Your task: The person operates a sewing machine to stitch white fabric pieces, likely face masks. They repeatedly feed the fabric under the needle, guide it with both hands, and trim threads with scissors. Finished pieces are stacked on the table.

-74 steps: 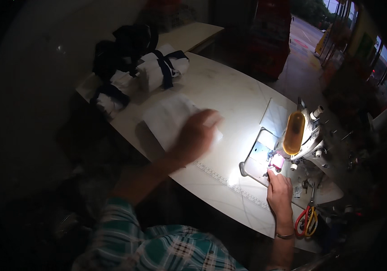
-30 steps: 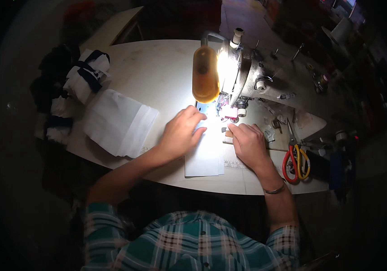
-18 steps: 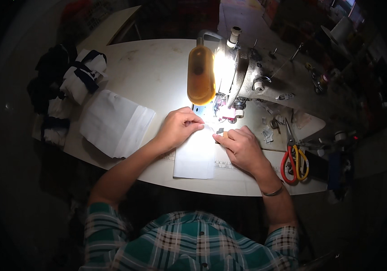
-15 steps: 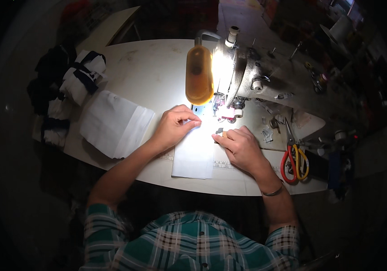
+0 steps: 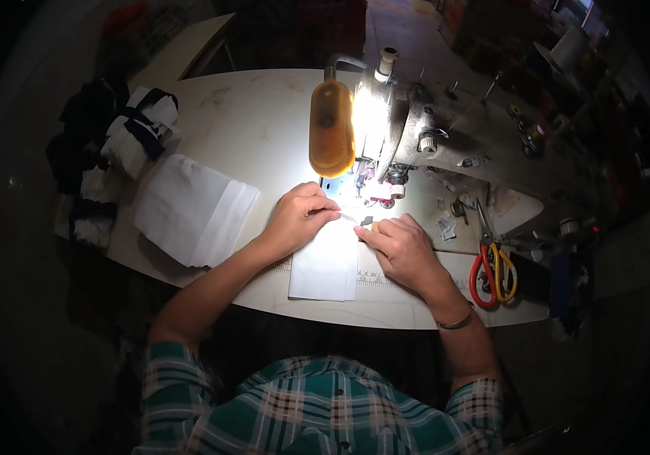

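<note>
Head view, contents listed from large to small.

Worktable (image 5: 256, 114): pale top, curved front edge; bears all items below.

Sewing machine (image 5: 457, 144): grey, on the table's right half.

Tied bundles (image 5: 131, 136): dark and white fabric, heaped at the far left, well apart from the hands. Whether finished or waiting: cannot tell.

White stack (image 5: 196, 208): flat cloth with a paler band along its right side, between the bundles and the left forearm; no hand on it. Judged set aside; whether worked or unworked, not shown.

Folded white cloth (image 5: 321, 265): one piece, lying lengthwise on the table before the machine, lower end near the front edge. Done, as far as visible: laid flat and squared up to the machine. Left, by judgement: everything at its upper edge, where the fingers are busy. No seam can be made out; glare hides whether that edge reaches the needle.

Lamp (image 5: 332, 129): amber cover, above the table just left of the machine's head.

Left hand (image 5: 294, 224): thumb and forefinger pressed together, pinching the cloth's upper edge.

Right hand (image 5: 404, 246): fingertips at the cloth's upper right edge, fingers curled; whether they pinch it or only press it, cannot tell.

Scissors (image 5: 487, 239): red and yellow handles, right of the right hand, untouched.

Measuring scale (image 5: 374, 278): strip along the front of the table, partly under the cloth.

Bangle (image 5: 457, 323): metal, on the right wrist.

Pink fitting (image 5: 376, 190): on the machine, just beyond the fingertips.
</note>
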### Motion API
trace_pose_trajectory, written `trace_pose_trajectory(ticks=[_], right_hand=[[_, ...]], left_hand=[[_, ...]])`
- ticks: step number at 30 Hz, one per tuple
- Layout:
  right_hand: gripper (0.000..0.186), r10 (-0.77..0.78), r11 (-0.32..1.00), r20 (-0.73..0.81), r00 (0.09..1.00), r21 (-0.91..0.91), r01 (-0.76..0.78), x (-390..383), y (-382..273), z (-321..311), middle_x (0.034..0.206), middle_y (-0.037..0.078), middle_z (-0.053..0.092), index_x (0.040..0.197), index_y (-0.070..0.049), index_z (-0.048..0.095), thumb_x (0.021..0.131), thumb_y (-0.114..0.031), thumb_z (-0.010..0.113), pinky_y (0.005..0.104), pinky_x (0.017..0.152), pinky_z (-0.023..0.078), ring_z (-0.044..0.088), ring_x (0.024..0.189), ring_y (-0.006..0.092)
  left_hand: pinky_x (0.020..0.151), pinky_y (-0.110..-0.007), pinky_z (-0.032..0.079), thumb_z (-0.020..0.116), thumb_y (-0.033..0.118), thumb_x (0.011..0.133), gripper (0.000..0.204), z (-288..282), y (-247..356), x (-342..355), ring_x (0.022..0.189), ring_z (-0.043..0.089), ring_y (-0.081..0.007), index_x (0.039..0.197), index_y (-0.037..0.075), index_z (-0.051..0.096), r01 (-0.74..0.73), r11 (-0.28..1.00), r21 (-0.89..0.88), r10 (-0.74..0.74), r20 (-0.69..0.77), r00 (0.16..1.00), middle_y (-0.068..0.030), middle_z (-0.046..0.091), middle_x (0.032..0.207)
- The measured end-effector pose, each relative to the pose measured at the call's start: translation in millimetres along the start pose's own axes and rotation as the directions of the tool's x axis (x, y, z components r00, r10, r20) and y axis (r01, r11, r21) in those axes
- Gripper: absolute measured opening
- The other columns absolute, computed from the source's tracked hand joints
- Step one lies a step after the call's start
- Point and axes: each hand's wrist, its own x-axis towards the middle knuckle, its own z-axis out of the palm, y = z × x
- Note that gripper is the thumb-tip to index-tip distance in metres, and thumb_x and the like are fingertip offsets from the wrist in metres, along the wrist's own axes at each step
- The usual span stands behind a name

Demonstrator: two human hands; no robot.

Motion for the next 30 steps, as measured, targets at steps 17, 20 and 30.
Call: trace_pose_trajectory(ticks=[17, 20, 30], right_hand=[[0.027, 0.02, 1.0, 0.008, 1.0, 0.007, -0.02, -0.1, -0.7, -1.0, 0.081, 0.004, 0.062, 0.115, -0.013, 0.08, 0.092, -0.006, 0.069, 0.0367, 0.076, 0.046, 0.061, 0.077, 0.0235], [0.027, 0.015, 1.0, 0.004, 1.0, 0.001, -0.015, -0.7, 0.2, 0.0, 0.081, 0.005, 0.061, 0.116, -0.013, 0.079, 0.092, -0.006, 0.069, 0.0369, 0.076, 0.047, 0.061, 0.077, 0.0239], [0.025, 0.003, 1.0, 0.004, 1.0, -0.007, -0.003, -1.7, 1.3, 1.2, 0.083, 0.005, 0.062, 0.113, -0.012, 0.078, 0.09, -0.006, 0.07, 0.0371, 0.077, 0.047, 0.061, 0.078, 0.0248]], left_hand=[[0.071, -0.037, 0.051, 0.084, 0.015, 0.085, 0.019, -2.4, 11.1, 20.4, 0.08, 0.062, -0.0247, 0.091, 0.002, 0.072, -0.098, 0.985, 0.143, 0.083, 0.106, 0.991, -0.0089, 0.065, 0.091], [0.075, -0.036, 0.051, 0.085, 0.015, 0.085, 0.018, -4.3, 11.5, 22.2, 0.085, 0.062, -0.0248, 0.089, 0.003, 0.073, -0.07, 0.985, 0.155, 0.048, 0.143, 0.989, -0.0081, 0.065, 0.092], [0.096, -0.039, 0.043, 0.078, 0.021, 0.091, 0.015, -5.1, 9.2, 27.4, 0.094, 0.059, -0.0242, 0.093, 0.007, 0.075, -0.113, 0.992, 0.046, 0.104, 0.172, 0.98, -0.0057, 0.066, 0.093]])
